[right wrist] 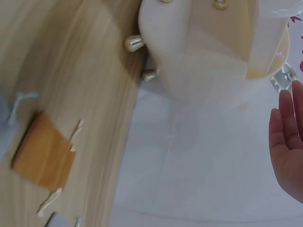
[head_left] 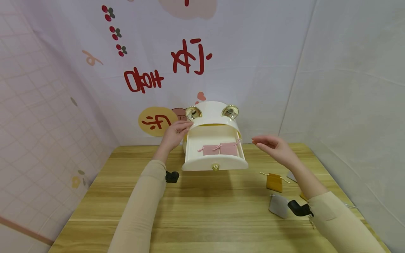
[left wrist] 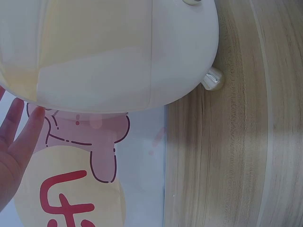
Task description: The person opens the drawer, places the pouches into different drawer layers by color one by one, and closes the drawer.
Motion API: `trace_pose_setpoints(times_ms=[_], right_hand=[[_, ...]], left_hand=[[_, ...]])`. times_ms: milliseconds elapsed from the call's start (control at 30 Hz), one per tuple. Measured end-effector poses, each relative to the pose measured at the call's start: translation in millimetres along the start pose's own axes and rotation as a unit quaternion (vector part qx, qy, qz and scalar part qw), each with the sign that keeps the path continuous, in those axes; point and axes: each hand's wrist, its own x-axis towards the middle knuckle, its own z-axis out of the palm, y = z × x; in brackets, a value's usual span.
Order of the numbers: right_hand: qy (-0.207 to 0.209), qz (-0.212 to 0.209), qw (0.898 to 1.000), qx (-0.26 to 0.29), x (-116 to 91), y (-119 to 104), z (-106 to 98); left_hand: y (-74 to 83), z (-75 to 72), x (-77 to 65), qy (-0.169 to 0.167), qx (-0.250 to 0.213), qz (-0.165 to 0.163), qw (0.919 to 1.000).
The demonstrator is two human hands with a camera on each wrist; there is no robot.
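Note:
A cream storage box (head_left: 211,110) with gold round fittings stands against the back wall on small metallic legs. Its upper drawer (head_left: 196,164) is pulled out and has a gold knob (head_left: 216,167). Inside lie two pink drawstring pouches (head_left: 228,149), side by side. My left hand (head_left: 175,135) touches the box's upper left edge with fairly straight fingers (left wrist: 29,127). Off the box's right side, my right hand (head_left: 276,149) hovers in the air, holding nothing; its fingers (right wrist: 287,118) are extended in the right wrist view.
On the table's right lie an orange drawstring pouch (head_left: 274,182) and a grey pouch (head_left: 278,206), with more pouches partly hidden by my right forearm. The wooden table (head_left: 202,218) meets a white printed cloth (head_left: 253,70) at the back.

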Motion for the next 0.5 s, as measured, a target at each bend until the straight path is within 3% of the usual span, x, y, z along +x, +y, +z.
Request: trace_pose_setpoints(times_ms=[500], right_hand=[[0.017,0.034,0.999,-0.038,-77.0,41.9,-25.6]], left_hand=[[1.8,-0.2,0.9,-0.001,-0.006,-0.005,1.0]])
